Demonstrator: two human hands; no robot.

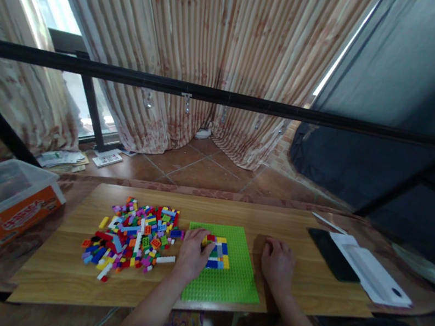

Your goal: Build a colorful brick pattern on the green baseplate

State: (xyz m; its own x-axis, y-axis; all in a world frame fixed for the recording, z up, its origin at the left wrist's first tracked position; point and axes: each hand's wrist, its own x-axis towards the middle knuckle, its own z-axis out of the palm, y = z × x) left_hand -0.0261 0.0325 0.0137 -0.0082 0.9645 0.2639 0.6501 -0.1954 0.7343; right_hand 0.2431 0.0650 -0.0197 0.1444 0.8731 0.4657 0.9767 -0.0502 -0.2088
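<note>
A green studded baseplate [236,286] lies on the wooden board, bearing a low, roughly square build of toy bricks [223,253] in yellow, blue, white and red. My left hand [192,253] is over the plate's left side, its thumb and fingers closed at the build's left edge. What sits between those fingertips is mostly hidden. To the right of the plate, my right hand [278,263] rests on the board with its fingers curled in, and nothing shows in it. A wide pile of loose toy bricks [138,236] spreads left of my left hand.
The wooden board [66,271] carries all this. A clear plastic box [27,176] with an orange label stands at far left. On the right lie a dark flat panel [331,254] and a white tray-like object [366,268]. A black rail [252,104] crosses behind, before curtains.
</note>
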